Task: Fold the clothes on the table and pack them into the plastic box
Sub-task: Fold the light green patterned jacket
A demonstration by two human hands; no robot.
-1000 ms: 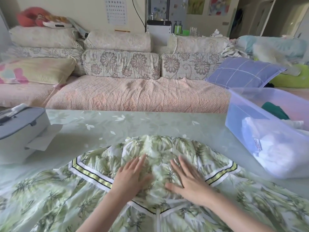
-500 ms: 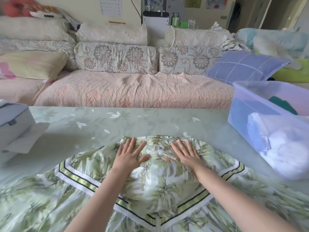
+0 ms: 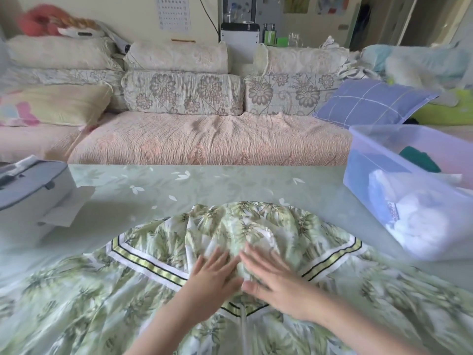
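Our left hand [image 3: 213, 276] and right hand [image 3: 279, 281] press straight fingers [image 3: 258, 260] flat on the garment [image 3: 256, 221]; beyond them, green surface [image 3: 204, 185], sofa [image 3: 204, 142].

Left hand [image 3: 213, 276], right hand [image 3: 277, 284] motion-blurred; plastic box [image 3: 359, 160] cut by right edge; garment [image 3: 153, 244] by bottom.

Garment [image 3: 158, 242] green leaf print, yellow-green striped trim; box [image 3: 378, 160] translucent bluish; sofa cushions [image 3: 183, 94] floral grey-beige.
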